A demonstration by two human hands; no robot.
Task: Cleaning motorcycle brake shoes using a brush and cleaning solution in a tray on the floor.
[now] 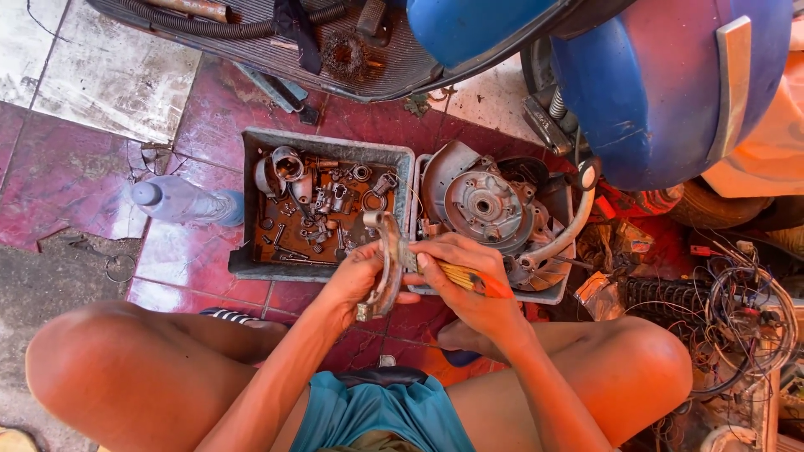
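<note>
Gripped curved brake shoe (387, 266) in left hand (356, 280), brush (469, 279) clenched in right hand (469, 285), tray (327, 146) at twelve o'clock; best scrubbed with short, firm strokes.

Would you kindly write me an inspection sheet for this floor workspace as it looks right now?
Surface: red tiled floor, worn and stained, with pale tiles at upper left.
Job's things: curved metal part held in the left hand; brush with an orange handle in the right hand, laid against the part.
Clutter: grey tray of rusty small parts; second tray holding a round engine housing; plastic bottle lying on its side.
Grip: both hands closed on their items.
Cables: tangle of wires at right; ribbed black hose at top.
Surroundings: blue scooter body above; the person's bare knees below.
</note>
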